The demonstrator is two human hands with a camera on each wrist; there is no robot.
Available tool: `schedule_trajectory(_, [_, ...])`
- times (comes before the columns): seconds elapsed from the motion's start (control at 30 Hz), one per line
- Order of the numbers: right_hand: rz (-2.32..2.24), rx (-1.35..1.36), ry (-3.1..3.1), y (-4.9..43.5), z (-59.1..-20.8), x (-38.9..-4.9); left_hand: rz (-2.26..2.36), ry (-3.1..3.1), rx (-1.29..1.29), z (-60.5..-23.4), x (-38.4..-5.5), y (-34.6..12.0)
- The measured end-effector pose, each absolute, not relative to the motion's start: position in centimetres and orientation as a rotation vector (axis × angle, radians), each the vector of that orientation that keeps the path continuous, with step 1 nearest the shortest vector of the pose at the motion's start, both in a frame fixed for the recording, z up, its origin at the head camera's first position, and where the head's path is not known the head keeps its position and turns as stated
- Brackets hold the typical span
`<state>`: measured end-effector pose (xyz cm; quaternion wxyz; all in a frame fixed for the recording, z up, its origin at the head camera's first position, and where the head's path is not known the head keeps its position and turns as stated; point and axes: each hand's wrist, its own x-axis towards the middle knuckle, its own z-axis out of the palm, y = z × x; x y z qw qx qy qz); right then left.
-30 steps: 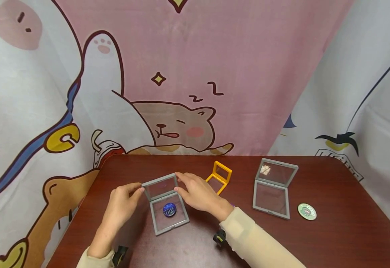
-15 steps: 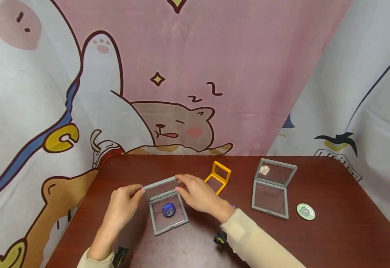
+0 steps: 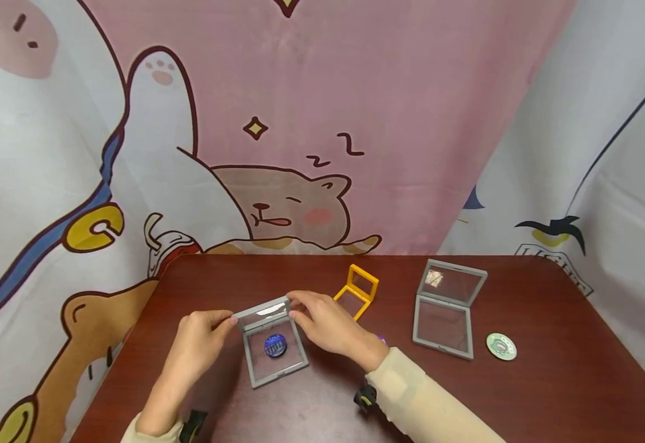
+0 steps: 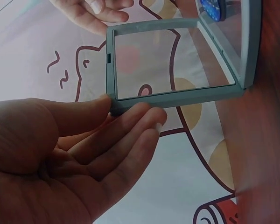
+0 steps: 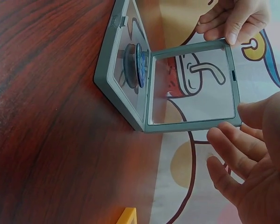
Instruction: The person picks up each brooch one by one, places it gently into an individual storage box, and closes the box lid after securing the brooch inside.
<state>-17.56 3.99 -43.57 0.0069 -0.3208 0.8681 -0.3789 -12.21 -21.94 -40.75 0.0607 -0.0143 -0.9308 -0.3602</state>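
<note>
A grey-framed clear display case [image 3: 279, 375] lies on the table with its hinged lid [image 3: 260, 306] raised at an angle. On the film of its lower half sits a round blue badge [image 3: 275, 346], seen edge-on in the right wrist view. My left hand [image 3: 196, 344] pinches the lid's left upper corner between thumb and fingers. At the opposite corner, my right hand [image 3: 325, 323] pinches the frame the same way; its thumb and fingertips meet the edge in the right wrist view.
Behind my right hand stands a small yellow case [image 3: 360, 290], unfolded. Farther right are another grey case [image 3: 443, 325], also unfolded, and a round pale green badge [image 3: 501, 346]. A purple thing [image 3: 382, 339] is mostly hidden by my right wrist. A printed curtain hangs behind the table.
Both hands have tipped the lid forward and down a little, so its opening looks narrower. The blue badge stays on the lower half. The head view has shifted slightly.
</note>
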Motion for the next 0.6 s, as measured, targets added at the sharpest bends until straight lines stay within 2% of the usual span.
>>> schedule_trajectory(0.6, [-1.087, -1.017, 2.729, 4.6, -44.0, -16.5, -1.058, -2.824, -0.151, -41.4, -10.2, -20.9])
